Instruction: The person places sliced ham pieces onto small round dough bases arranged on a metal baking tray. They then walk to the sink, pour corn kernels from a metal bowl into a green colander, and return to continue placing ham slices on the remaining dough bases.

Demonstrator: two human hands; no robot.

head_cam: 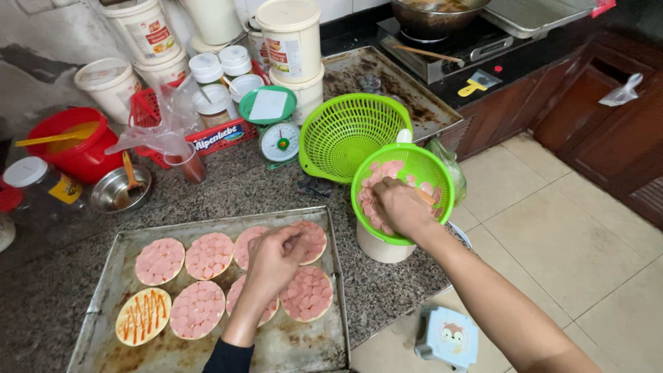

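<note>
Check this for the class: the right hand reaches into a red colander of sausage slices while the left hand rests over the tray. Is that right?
One detail is wrong: the colander is green, not red. The head view shows the right hand in its sausage slices and the left hand over the tray.

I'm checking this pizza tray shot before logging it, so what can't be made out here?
- Head view: the pizza base under the left hand is partly hidden by the hand, and its grip is unclear.
- What the right hand pinches in the green colander is covered by its fingers.
- The tray is cut off by the bottom edge.
- The wok contents are cut off at the top.
</note>
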